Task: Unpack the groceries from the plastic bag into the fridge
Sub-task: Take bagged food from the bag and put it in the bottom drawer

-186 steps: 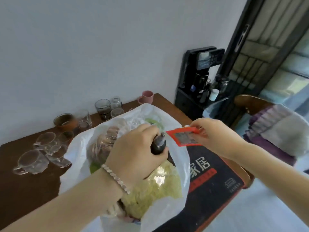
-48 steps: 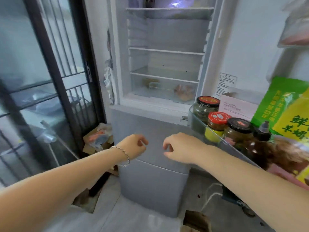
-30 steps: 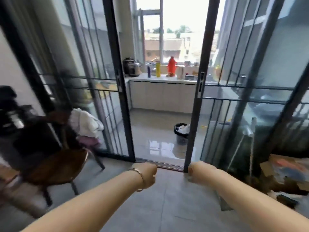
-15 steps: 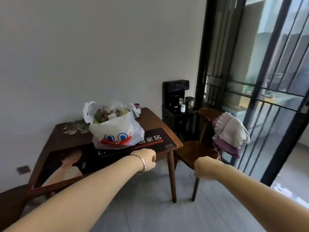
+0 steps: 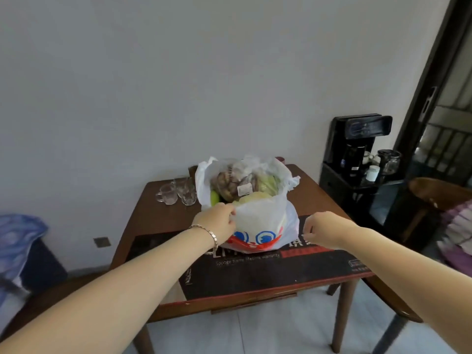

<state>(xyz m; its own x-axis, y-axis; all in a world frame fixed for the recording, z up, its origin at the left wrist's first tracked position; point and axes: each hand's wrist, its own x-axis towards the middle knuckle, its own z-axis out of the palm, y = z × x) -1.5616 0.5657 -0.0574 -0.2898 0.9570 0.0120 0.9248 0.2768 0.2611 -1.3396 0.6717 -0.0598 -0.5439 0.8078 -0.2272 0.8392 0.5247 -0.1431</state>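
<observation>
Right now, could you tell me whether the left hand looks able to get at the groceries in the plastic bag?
Probably yes. The left hand is at the near rim of the bag, whose mouth gapes upward, and the groceries lie uncovered on top with nothing across them.

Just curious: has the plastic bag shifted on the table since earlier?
No. The plastic bag still sits beside the glass cups, on the black mat.
</observation>
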